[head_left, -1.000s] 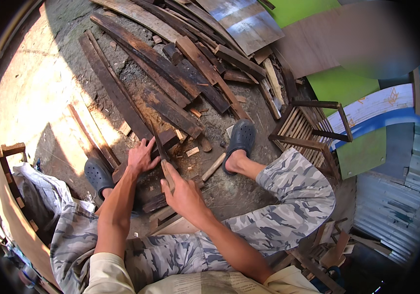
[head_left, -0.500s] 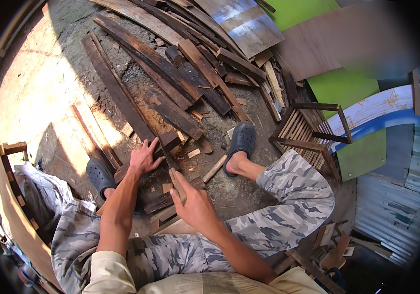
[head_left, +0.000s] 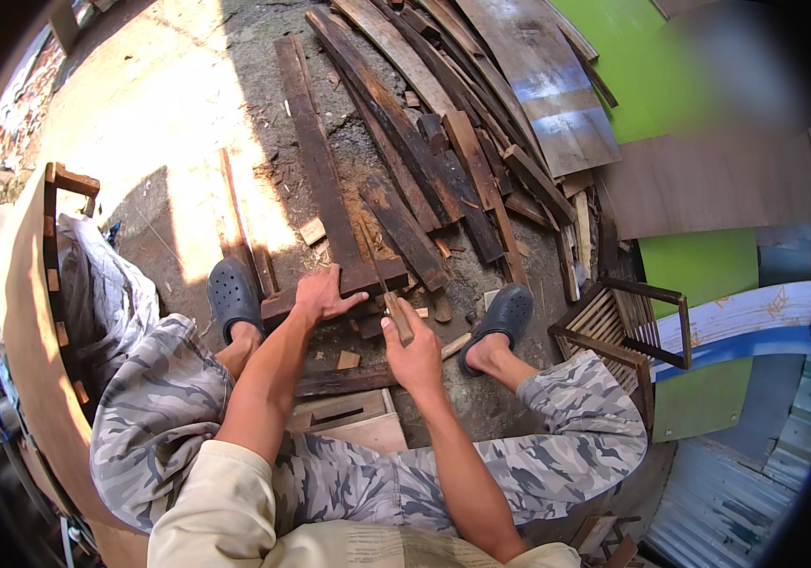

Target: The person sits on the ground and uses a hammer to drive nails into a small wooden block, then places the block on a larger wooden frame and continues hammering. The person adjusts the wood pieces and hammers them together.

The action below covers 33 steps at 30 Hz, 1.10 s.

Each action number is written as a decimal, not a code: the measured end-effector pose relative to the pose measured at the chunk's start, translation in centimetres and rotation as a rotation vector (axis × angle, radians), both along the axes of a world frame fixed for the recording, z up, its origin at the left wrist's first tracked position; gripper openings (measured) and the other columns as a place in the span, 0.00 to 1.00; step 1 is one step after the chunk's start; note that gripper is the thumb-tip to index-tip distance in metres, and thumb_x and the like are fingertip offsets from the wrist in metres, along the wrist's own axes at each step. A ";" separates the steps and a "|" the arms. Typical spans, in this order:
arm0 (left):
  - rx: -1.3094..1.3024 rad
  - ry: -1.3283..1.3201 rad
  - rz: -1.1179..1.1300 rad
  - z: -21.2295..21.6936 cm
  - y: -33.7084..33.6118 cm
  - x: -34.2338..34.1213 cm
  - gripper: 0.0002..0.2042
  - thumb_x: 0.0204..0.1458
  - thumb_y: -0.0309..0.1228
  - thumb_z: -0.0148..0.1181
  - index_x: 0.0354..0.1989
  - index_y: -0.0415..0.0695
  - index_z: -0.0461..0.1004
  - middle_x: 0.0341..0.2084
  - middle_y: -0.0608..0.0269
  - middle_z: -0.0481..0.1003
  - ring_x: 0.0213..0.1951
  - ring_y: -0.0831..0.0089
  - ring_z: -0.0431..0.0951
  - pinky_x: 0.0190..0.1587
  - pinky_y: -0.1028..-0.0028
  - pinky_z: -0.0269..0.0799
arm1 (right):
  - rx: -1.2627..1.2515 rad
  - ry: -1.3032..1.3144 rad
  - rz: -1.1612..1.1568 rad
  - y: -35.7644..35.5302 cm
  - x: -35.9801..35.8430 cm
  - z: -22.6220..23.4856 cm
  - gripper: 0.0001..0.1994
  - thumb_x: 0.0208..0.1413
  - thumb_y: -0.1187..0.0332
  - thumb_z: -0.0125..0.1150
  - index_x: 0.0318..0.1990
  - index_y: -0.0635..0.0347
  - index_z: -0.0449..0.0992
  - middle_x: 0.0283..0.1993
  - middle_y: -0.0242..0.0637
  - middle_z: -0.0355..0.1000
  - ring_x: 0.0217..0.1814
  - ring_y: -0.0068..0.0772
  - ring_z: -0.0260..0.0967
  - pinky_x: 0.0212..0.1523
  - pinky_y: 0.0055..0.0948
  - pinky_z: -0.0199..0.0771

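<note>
- My left hand [head_left: 322,295] lay flat on the plank [head_left: 325,204] on the ground
- My right hand [head_left: 412,348] gripped a tool [head_left: 396,315] beside it
- A slip could cut my left fingers [head_left: 353,299]

Left hand [head_left: 322,295] fingers on dark brown plank [head_left: 320,180], weathered, greyish streaks. Right hand [head_left: 417,352] fingers around tool handle [head_left: 398,317], pale tan wood. Trousers [head_left: 169,407] below hands: grey-white camouflage pattern. Clogs [head_left: 231,295] either side of fingers: dark slate grey, perforated. Shirt sleeve [head_left: 226,502]: cream. Panels [head_left: 670,76] beyond fingers, right: bright green. Board [head_left: 756,317]: white and blue. Ground [head_left: 159,123]: sunlit pale tan.
</note>
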<state>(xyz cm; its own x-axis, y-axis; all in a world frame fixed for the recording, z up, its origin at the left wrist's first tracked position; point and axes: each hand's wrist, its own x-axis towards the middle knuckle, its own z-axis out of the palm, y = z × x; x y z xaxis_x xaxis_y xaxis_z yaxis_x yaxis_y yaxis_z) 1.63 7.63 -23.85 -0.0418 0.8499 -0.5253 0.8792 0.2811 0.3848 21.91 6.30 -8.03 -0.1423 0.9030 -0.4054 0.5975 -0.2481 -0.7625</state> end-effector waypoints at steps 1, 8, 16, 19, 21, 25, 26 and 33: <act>-0.003 0.027 -0.019 0.0 0.2 0.0 0.48 0.47 0.73 0.54 0.58 0.35 0.66 0.48 0.40 0.77 0.49 0.47 0.79 0.53 0.55 0.74 | 0.010 -0.012 0.023 0.0 -0.3 0.2 0.25 0.61 0.60 0.62 0.62 0.63 0.72 0.54 0.59 0.76 0.58 0.58 0.75 0.57 0.42 0.72; 0.056 0.106 -0.085 -0.3 -0.1 0.6 0.45 0.50 0.74 0.50 0.51 0.36 0.68 0.45 0.40 0.77 0.46 0.47 0.81 0.47 0.54 0.76 | 0.033 -0.002 0.091 -1.6 0.2 2.3 0.25 0.59 0.67 0.62 0.63 0.63 0.71 0.55 0.59 0.75 0.59 0.56 0.74 0.58 0.41 0.72; 0.110 0.100 -0.075 -0.9 -0.4 0.8 0.43 0.51 0.72 0.51 0.50 0.36 0.69 0.43 0.41 0.77 0.45 0.46 0.81 0.46 0.54 0.77 | 0.003 -0.017 0.070 -0.6 0.1 1.8 0.25 0.58 0.71 0.60 0.64 0.62 0.70 0.56 0.59 0.75 0.60 0.57 0.73 0.58 0.39 0.72; 0.089 0.071 -0.068 -0.7 -0.1 0.8 0.43 0.51 0.72 0.51 0.49 0.35 0.69 0.42 0.41 0.77 0.44 0.46 0.81 0.44 0.54 0.77 | -0.050 -0.040 0.074 0.9 -0.5 1.4 0.26 0.56 0.74 0.58 0.65 0.61 0.69 0.55 0.59 0.75 0.59 0.60 0.73 0.57 0.41 0.74; 0.094 0.084 -0.060 -1.0 -0.7 0.2 0.43 0.51 0.72 0.52 0.49 0.35 0.69 0.42 0.41 0.76 0.44 0.46 0.81 0.44 0.55 0.77 | 0.030 -0.019 0.115 -0.7 0.5 2.6 0.26 0.56 0.75 0.58 0.65 0.62 0.69 0.54 0.59 0.75 0.58 0.58 0.74 0.57 0.41 0.74; 0.091 0.080 -0.060 -0.7 -0.2 0.5 0.42 0.51 0.71 0.52 0.49 0.35 0.69 0.43 0.41 0.76 0.45 0.46 0.81 0.44 0.55 0.77 | -0.011 -0.002 0.080 -1.6 1.5 4.2 0.26 0.55 0.75 0.56 0.65 0.63 0.69 0.54 0.61 0.75 0.58 0.57 0.75 0.57 0.41 0.73; 0.089 0.077 -0.063 -0.7 -0.2 0.8 0.42 0.51 0.71 0.52 0.49 0.35 0.69 0.43 0.41 0.76 0.45 0.46 0.80 0.45 0.55 0.77 | -0.012 0.003 0.067 -1.3 1.6 3.4 0.26 0.55 0.75 0.56 0.65 0.63 0.70 0.54 0.61 0.75 0.58 0.57 0.75 0.57 0.41 0.73; 0.070 0.065 -0.041 -0.7 -0.5 0.0 0.42 0.51 0.70 0.53 0.50 0.35 0.69 0.45 0.40 0.76 0.46 0.46 0.80 0.46 0.54 0.76 | -0.070 -0.014 0.100 -1.6 0.4 5.8 0.27 0.54 0.75 0.57 0.65 0.64 0.69 0.52 0.59 0.77 0.55 0.48 0.78 0.55 0.34 0.73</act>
<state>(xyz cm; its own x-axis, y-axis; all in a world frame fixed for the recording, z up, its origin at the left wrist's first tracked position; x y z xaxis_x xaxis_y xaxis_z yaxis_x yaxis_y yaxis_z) 1.66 7.09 -24.53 -0.0378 0.8859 -0.4623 0.9131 0.2186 0.3442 22.26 4.74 -2.21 -0.2245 0.8540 -0.4694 0.6325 -0.2388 -0.7368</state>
